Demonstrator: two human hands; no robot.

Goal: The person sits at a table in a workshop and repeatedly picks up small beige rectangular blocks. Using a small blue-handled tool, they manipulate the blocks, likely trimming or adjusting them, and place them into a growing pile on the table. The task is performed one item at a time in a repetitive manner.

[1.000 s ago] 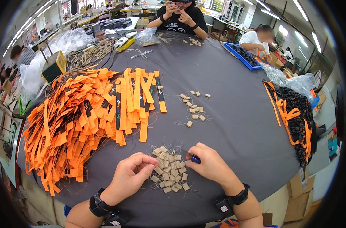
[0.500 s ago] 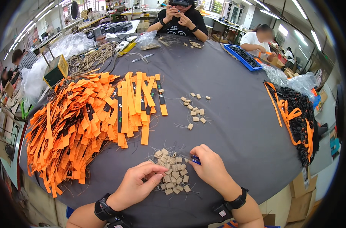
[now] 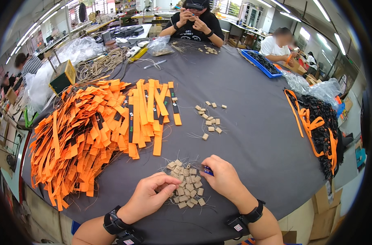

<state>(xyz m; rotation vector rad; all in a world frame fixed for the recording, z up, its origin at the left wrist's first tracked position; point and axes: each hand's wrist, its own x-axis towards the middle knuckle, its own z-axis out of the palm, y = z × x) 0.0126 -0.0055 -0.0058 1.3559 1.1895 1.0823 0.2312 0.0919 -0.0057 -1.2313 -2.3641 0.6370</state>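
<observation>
left hand (image 3: 151,195) pinching small tan square tags (image 3: 186,183); right hand (image 3: 222,176) clamped on blue-handled tool (image 3: 207,171). best isolating one tag before lifting.

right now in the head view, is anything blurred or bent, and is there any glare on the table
Head view: the fisheye bends the grey table's edge into a curve and leaves black corners; the left hand, right hand and the pile of small tan tags between them look sharp; ceiling strip lights burn bright, yet the matte table shows no glare; one far person's face is blurred.
</observation>
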